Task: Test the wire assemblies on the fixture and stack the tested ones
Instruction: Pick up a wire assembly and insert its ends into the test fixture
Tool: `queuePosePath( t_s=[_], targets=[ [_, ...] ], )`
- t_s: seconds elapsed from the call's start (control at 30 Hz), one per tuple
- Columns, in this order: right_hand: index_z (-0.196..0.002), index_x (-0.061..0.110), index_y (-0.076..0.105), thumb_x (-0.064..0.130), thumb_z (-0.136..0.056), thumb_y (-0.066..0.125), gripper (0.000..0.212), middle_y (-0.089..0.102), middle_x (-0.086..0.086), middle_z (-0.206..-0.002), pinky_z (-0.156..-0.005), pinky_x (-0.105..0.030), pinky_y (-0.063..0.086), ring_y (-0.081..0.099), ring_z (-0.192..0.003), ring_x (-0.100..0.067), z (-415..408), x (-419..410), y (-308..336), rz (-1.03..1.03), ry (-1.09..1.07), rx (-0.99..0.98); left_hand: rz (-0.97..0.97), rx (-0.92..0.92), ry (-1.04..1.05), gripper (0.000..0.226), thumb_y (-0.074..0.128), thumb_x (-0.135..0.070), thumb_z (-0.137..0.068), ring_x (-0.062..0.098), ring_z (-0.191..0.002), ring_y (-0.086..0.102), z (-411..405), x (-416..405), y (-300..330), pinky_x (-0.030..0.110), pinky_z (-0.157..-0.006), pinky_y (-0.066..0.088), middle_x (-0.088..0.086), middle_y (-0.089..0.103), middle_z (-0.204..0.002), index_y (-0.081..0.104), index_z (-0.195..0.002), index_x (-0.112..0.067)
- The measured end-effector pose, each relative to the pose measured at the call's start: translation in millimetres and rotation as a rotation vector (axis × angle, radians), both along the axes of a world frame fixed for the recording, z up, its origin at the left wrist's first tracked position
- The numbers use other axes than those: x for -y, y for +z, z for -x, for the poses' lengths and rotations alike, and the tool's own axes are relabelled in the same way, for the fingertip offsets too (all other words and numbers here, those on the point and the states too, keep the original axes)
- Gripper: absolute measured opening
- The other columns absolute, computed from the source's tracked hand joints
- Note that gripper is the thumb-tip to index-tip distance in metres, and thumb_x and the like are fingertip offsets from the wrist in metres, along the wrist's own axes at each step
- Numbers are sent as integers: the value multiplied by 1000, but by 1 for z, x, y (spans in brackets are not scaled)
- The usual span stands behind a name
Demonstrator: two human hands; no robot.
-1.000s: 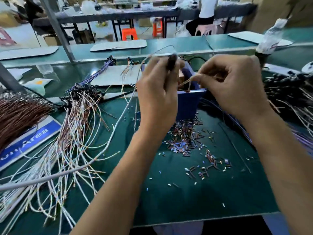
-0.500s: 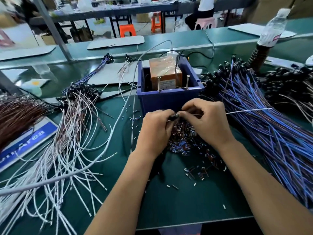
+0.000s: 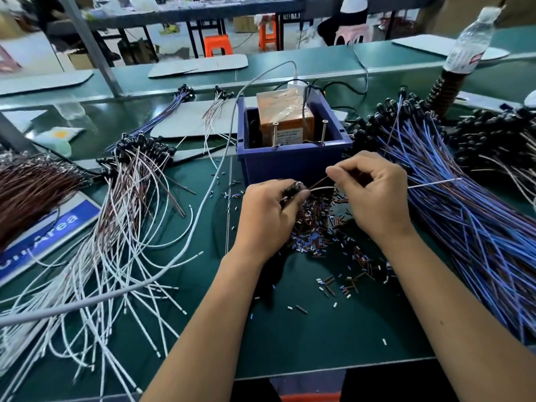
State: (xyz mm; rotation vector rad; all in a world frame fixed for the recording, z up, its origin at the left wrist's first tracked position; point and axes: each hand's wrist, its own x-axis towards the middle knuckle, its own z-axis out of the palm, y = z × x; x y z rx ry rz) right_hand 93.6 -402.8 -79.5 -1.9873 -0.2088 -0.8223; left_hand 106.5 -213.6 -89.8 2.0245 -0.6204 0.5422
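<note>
My left hand [image 3: 268, 216] grips the black connector end of one wire assembly [image 3: 322, 188] just in front of the blue fixture box [image 3: 293, 165]. My right hand [image 3: 374, 195] pinches that assembly's thin white and brown wires; the white one sticks out to the right past my knuckles. Two upright metal pins [image 3: 324, 132] stand on the box's front rim, with an orange block behind them. A fanned stack of white-and-brown assemblies [image 3: 116, 227] lies to the left. A big pile of blue assemblies [image 3: 464, 221] lies to the right.
Small cut bits of insulation [image 3: 319, 236] litter the green mat under my hands. A brown wire bundle [image 3: 29, 187] and a blue label sign [image 3: 43, 236] sit far left. A grey cable [image 3: 185, 253] crosses the mat. A water bottle [image 3: 467, 44] stands back right.
Both hands came down from the fixture's pins to the mat in front of the box, still holding the assembly. My right hand has since slid right along the wires.
</note>
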Motion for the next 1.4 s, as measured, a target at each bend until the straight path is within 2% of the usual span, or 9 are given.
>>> queuePosePath(
  t_s=[0.17, 0.33, 0.47, 0.77, 0.93, 1.03, 1.13, 1.3, 1.4],
  targets=[
    [-89, 15, 71, 24, -96, 74, 11, 69, 7, -81, -69, -26, 53, 64, -75, -13, 3, 15, 4, -162, -178, 111, 62, -87, 71, 15, 73, -15, -92, 20, -60, 62, -3, -9, -4, 35, -62, 51, 0, 67, -65, 73, -79, -9],
    [-80, 14, 73, 30, -91, 79, 20, 68, 2, -65, -47, -23, 43, 56, -50, -10, 10, -16, 0, -106, 274, -136, 250, -153, 99, 15, 70, -15, -92, 3, -63, 62, -2, -5, 1, 17, -66, 47, -6, 70, -67, 74, -78, -12],
    [-90, 15, 73, 57, -90, 68, 43, 59, -3, -61, -35, -16, 25, 40, -38, -8, 6, -24, -1, -647, 503, -529, 319, -217, 21, 13, 70, -16, -93, 22, -65, 67, -1, -5, 1, 39, -66, 55, -5, 72, -69, 77, -82, -18],
    [-78, 18, 56, 38, -111, 38, 43, 37, 7, -52, -36, -20, 22, 26, -41, -7, -3, 18, 10, -1329, 332, -228, 324, -280, 7, 13, 70, -18, -96, 27, -70, 67, 2, -3, -2, 43, -70, 55, -2, 74, -74, 78, -85, -17],
    [-67, 16, 57, 36, -108, 43, 48, 34, 6, -48, -39, -24, 20, 24, -42, -11, 4, 22, 9, -872, 502, -377, 633, -376, -133, 15, 65, -19, -97, 0, -50, 49, 2, -7, 7, 11, -53, 39, 6, 75, -83, 78, -97, -11],
    [-65, 10, 63, 40, -102, 52, 48, 35, 0, -45, -43, -27, 16, 27, -39, -15, 10, 6, 5, -523, 621, -556, 716, -476, -302, 18, 63, -20, -98, 5, -45, 28, 7, -5, 10, 16, -44, 24, 0, 74, -80, 78, -99, -10],
    [-64, 10, 68, 41, -102, 53, 50, 34, -4, -42, -41, -23, 21, 27, -37, -16, 14, -13, 2, -286, 693, -623, 716, -543, -378, 17, 62, -15, -98, 1, -44, 34, 11, -1, 15, 15, -44, 29, 12, 77, -112, 77, -94, -9],
    [-65, 11, 69, 43, -102, 54, 51, 34, -8, -43, -40, -21, 24, 25, -38, -17, 16, -22, 0, -246, 735, -660, 755, -645, -443, 18, 65, -17, -94, 19, -77, 71, 13, -2, 18, 28, -68, 57, 17, 77, -99, 78, -92, -5],
    [-69, 8, 71, 44, -103, 54, 52, 40, -5, -45, -41, -22, 19, 27, -37, -16, 15, -22, 0, -323, 752, -644, 793, -751, -408, 19, 66, -23, -92, 19, -61, 61, 9, -3, 16, 24, -59, 49, 13, 75, -89, 79, -87, -9]
  ],
)
